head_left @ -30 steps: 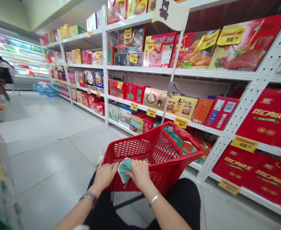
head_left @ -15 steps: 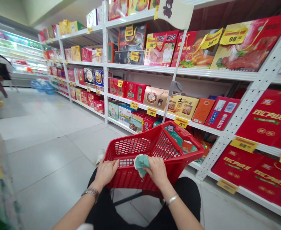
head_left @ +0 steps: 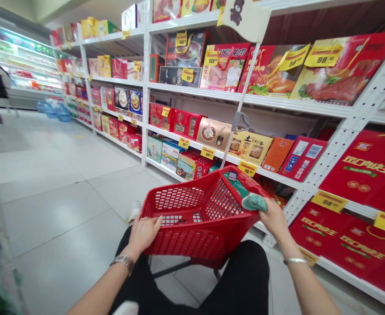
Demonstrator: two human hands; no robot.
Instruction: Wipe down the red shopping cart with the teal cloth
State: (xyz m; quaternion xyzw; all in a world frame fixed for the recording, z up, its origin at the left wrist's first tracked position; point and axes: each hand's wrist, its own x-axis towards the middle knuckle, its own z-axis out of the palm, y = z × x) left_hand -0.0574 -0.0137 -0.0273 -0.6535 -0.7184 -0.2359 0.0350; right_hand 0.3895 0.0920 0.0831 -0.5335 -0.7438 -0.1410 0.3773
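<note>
While the red plastic shopping basket [head_left: 192, 227] sits just over the black trousers [head_left: 234, 280], the left hand [head_left: 143, 233] rests open on the near rim, fingers spread, gripping nothing. The right hand [head_left: 273, 217] is closed on a teal cloth [head_left: 254, 202], pressing it to the rim at about 2 o'clock from basket centre. Far end of the basket lies near the white metal shelving [head_left: 330, 153], 1 to 3 o'clock; little room on that side. Red gift boxes [head_left: 340, 238] stand on the lowest shelf [head_left: 353, 280], their edge beyond the right hand. A yellow price tag [head_left: 247, 168] hangs just past the far rim at 12 o'clock. Open room lies at 9 o'clock: a wide tiled floor [head_left: 57, 232].
</note>
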